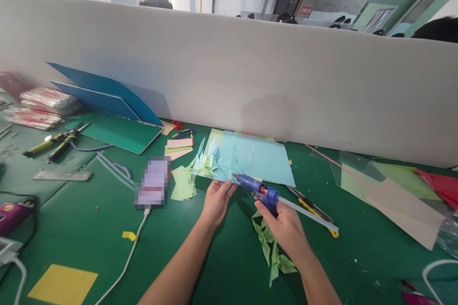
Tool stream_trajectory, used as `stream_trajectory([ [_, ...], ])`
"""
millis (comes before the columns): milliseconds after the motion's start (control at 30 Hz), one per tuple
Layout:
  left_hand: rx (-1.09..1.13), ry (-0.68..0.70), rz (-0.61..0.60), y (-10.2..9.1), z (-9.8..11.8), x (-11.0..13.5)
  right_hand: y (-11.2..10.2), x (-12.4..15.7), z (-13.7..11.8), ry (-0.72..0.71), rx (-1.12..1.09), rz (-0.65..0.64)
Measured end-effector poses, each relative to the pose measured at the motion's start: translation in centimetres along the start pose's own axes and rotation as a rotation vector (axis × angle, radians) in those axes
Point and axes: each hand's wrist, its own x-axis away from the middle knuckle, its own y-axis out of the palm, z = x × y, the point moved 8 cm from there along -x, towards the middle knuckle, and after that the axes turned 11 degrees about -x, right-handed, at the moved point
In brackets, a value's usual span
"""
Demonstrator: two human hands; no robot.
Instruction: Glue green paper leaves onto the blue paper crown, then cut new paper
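Observation:
My right hand (284, 228) is closed around a blue hot glue gun (255, 186), with a long translucent glue stick (311, 214) poking out of its back. The nozzle points left, just over the near edge of a light blue paper sheet (272, 159). My left hand (217, 200) is at that edge by the nozzle, its fingers pinched together; what they grip is hidden. Folded light blue and pale green paper pieces (207, 159) cluster on the sheet's left part. Below my right hand lie green folded paper pieces (274, 255), partly covered by it.
Left of my hands are a phone (153, 183) on a white cable (125, 262), green paper slips (183, 183) and pliers (64, 140). A yellow utility knife (315, 212) lies on the right, before loose paper sheets (404, 209). A white partition (229, 71) stands behind.

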Motion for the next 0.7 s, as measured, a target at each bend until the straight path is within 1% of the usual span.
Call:
stream_trajectory([
  [167, -0.040, 0.031, 0.013, 0.1, 0.3, 0.1, 0.6, 0.0, -0.6, -0.038, 0.053, -0.053],
  [500, -0.048, 0.051, -0.010, 0.4, 0.3, 0.2, 0.7, -0.6, -1.1, -0.127, 0.158, 0.036],
  [700, -0.046, 0.031, 0.036, -0.1, 0.3, 0.1, 0.2, -0.4, -1.3, -0.143, 0.141, 0.038],
])
